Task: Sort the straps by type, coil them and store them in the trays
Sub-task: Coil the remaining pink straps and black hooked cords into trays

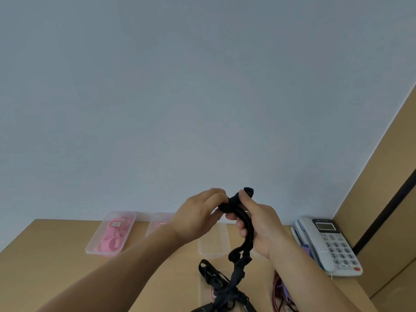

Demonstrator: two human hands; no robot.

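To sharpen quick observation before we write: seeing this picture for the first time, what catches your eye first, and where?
At the centre, the left hand and right hand grip a black strap raised above the table, its tail hanging to a black tangle below. Next come the pink straps in a clear tray at the back left and a white telephone at the right.

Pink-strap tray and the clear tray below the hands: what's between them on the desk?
Head view: another clear tray holding something pink, half hidden behind the left hand gripping the black strap. Otherwise bare desk.
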